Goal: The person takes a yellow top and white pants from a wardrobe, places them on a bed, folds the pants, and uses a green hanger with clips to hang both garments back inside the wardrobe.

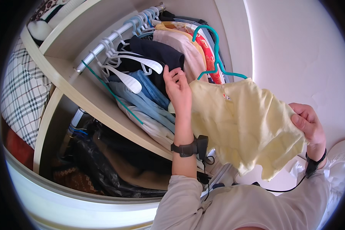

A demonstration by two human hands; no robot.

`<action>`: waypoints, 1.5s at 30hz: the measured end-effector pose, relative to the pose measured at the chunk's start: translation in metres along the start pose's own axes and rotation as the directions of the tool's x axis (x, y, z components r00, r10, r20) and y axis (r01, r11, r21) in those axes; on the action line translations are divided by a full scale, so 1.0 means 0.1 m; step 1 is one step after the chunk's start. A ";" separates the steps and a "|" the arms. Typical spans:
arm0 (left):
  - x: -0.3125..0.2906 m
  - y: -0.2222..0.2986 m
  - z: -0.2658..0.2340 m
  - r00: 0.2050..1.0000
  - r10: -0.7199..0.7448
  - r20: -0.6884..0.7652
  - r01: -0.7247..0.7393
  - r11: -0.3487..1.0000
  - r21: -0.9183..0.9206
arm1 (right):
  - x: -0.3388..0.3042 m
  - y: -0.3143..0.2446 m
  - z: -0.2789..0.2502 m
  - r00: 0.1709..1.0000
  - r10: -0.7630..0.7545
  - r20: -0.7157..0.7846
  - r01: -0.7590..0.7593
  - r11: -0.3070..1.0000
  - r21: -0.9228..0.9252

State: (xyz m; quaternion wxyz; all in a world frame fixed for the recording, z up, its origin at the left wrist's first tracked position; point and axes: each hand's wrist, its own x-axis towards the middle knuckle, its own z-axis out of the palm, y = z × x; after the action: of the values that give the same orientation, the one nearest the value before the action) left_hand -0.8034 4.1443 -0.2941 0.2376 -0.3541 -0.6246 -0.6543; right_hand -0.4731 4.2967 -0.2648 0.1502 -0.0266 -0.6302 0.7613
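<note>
A pale yellow short top (234, 119) hangs on a teal hanger (217, 46), whose hook points up and is not on the rod. My right hand (308, 122) is closed on the top's right side, thumb in front, spreading the cloth. My left hand (177, 85) is raised beside the top's left shoulder, fingers loosely bent and apart, with nothing visible in them; its thumb is hidden. Its fingertips are close to the end of a white hanger (147, 63) and a black garment (153, 50). My left forearm crosses in front of the top's left edge.
A metal rod (113, 36) in the wardrobe carries several hangers with clothes, among them blue jeans (147, 86) and a pink garment (172, 46). A wooden shelf edge (88, 105) runs below. Dark garments (115, 161) hang lower. Checked cloth (25, 92) fills the left compartment.
</note>
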 end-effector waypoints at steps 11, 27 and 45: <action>-0.16 -0.01 -0.57 0.969 0.024 -0.245 0.005 0.993 0.116 | -0.01 -0.04 -0.06 0.997 -0.024 -0.075 0.028 0.998 0.048; 0.44 -0.44 -0.22 0.954 0.070 -0.292 0.030 0.946 0.324 | 0.11 -0.06 0.06 0.984 -0.149 -0.095 0.153 0.988 0.037; 0.38 -0.15 -0.14 0.921 0.261 -0.288 -0.104 0.879 0.465 | -0.10 -0.12 -0.31 0.983 -0.144 -0.116 0.137 0.988 -0.068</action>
State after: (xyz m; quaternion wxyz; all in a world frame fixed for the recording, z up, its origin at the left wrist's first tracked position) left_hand -0.8411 4.1367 -0.2740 0.4779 -0.2302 -0.6686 -0.5212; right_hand -0.4546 4.3256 -0.2612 0.2406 -0.0325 -0.6428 0.7265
